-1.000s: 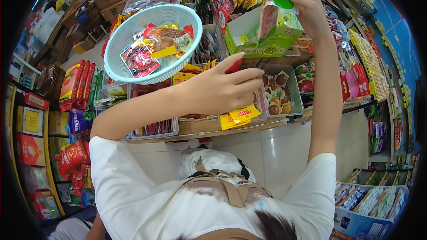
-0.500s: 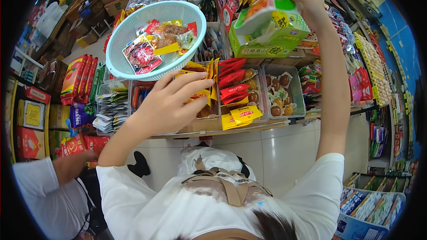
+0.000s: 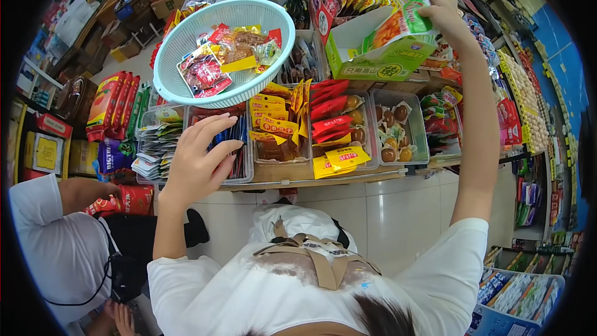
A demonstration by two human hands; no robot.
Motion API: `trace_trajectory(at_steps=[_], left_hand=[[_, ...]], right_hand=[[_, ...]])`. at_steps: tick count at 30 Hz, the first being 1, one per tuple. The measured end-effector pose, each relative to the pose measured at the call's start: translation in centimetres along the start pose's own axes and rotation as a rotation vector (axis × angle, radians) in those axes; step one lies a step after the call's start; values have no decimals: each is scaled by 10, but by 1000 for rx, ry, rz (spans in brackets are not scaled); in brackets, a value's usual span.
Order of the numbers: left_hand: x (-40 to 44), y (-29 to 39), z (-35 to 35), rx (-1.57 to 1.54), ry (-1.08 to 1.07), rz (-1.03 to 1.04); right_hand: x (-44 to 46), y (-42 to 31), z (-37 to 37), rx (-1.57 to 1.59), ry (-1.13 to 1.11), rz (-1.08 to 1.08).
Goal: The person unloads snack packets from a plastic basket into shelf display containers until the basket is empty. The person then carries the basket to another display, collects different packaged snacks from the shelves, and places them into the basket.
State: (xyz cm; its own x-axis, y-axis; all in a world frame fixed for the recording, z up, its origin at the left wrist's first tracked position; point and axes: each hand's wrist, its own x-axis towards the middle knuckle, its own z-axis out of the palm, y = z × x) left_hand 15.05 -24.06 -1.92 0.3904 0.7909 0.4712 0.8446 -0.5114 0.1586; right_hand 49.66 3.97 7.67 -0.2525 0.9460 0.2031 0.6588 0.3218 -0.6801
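My left hand (image 3: 202, 160) hovers with spread fingers over the front edge of a clear bin of packets (image 3: 239, 160), and holds nothing. At upper right, my right hand (image 3: 443, 15) grips the top of a green and orange packet (image 3: 401, 22). That packet stands tilted in an open green box (image 3: 377, 71). A light blue basket (image 3: 163, 74) holds several mixed snack packets (image 3: 208, 72) and sits behind my left hand. Between the hands are bins with yellow packets (image 3: 272, 115) and red packets (image 3: 329, 112).
A clear bin of wrapped brown eggs (image 3: 393, 134) stands front right. Green and red packets (image 3: 440, 115) lie beyond it. At the left, another person (image 3: 68, 242) in a white top is close by. Trays of eggs (image 3: 521, 96) line the right side.
My left hand has moved left and toward me from over the middle bins. My right hand has lowered the packet into the green box. The other person has come further into view.
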Motion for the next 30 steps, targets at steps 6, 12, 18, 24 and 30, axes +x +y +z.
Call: trace_trajectory(at_steps=[6,12,18,24,30], left_hand=[[-2,4,4,-19,-26,5],[-11,4,4,-29,-47,-19],[-14,3,2,-38,-51,-38],[-2,-15,-6,-3,10,-11],[36,-74,0,-61,118,-104]], right_hand=[[15,3,33,-378,4,-32],[5,11,50,-876,196,-271],[-6,9,61,-873,143,-268],[-19,3,47,-642,468,-602],[-132,-74,45,-145,58,-586]])
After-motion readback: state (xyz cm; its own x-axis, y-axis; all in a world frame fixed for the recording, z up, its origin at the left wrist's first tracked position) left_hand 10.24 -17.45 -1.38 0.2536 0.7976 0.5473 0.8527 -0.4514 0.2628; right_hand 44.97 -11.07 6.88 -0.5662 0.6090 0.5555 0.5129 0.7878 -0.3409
